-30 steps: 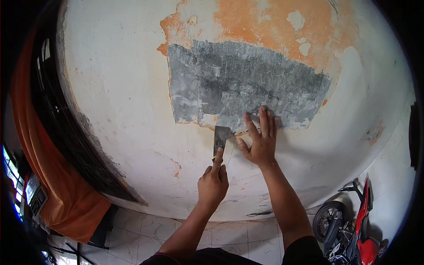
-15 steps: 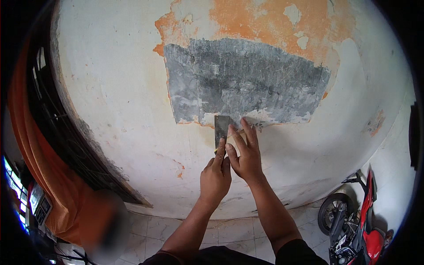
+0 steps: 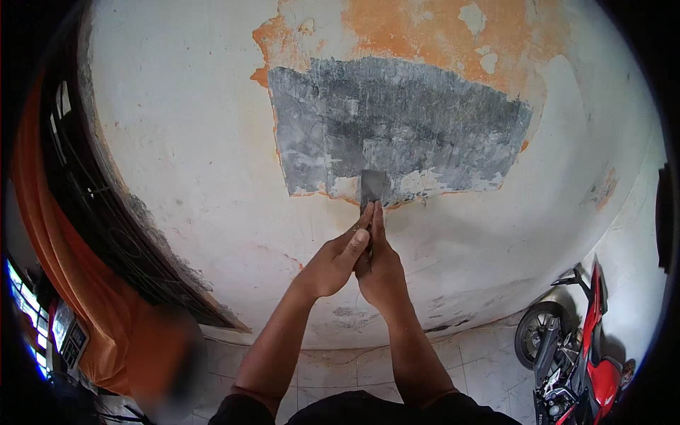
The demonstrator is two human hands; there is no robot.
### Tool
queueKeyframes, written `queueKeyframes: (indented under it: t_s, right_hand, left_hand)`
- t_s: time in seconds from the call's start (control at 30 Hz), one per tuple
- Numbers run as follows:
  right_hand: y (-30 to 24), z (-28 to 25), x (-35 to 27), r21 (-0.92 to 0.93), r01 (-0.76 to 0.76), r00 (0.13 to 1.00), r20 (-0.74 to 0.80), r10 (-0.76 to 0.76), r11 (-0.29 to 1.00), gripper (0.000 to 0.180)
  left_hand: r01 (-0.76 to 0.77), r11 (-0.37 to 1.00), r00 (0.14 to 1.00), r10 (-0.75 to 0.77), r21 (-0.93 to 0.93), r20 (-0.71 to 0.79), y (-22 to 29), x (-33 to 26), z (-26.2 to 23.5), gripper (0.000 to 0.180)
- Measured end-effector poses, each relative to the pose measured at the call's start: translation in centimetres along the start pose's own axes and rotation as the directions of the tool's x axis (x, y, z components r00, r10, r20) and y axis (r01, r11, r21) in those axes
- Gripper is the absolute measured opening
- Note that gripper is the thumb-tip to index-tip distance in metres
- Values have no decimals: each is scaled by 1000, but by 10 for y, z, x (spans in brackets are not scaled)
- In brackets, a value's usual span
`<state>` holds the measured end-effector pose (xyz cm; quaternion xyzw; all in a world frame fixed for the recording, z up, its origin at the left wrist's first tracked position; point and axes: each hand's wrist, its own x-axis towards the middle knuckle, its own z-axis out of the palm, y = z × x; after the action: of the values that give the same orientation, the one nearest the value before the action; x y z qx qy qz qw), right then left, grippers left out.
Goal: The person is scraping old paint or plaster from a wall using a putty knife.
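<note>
A scraper (image 3: pixel 372 185) with a flat grey metal blade points upward against the wall. Its blade lies over the lower edge of a bare grey patch (image 3: pixel 411 120), where pale paint remnants show. My left hand (image 3: pixel 333 261) is closed on the scraper from the left, its thumb across the grip. From the right, my right hand (image 3: pixel 380 273) is wrapped round the same tool, fingertips at the blade's base. Both hands touch each other, and the handle is mostly hidden between them.
Peeling orange paint (image 3: pixel 404 32) borders the patch above, on the off-white wall (image 3: pixel 184 142). A dark window grille (image 3: pixel 92 191) and orange curtain (image 3: pixel 78 283) are at left. A red motorcycle (image 3: pixel 602 379) stands at lower right on the tiled floor (image 3: pixel 326 375).
The scraper has moved right and slightly up, onto the patch's lower edge. My right hand, spread on the wall before, has closed round the scraper beside my left hand.
</note>
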<state>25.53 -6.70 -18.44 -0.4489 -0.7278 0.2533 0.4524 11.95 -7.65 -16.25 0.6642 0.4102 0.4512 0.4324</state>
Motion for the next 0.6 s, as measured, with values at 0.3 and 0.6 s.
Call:
queueKeyframes:
  t_s: [0.3,0.6]
  right_hand:
    - [12,13,-20,-286,45,967,-227,-113,957,70]
    - [-19,14,-8,-244,-16,963,-264,-51,970,66]
  left_hand:
    - [-164,-173,528,816,971,234,45,42,-106,52]
    - [-119,-249,521,808,961,274,20,56,-126,55]
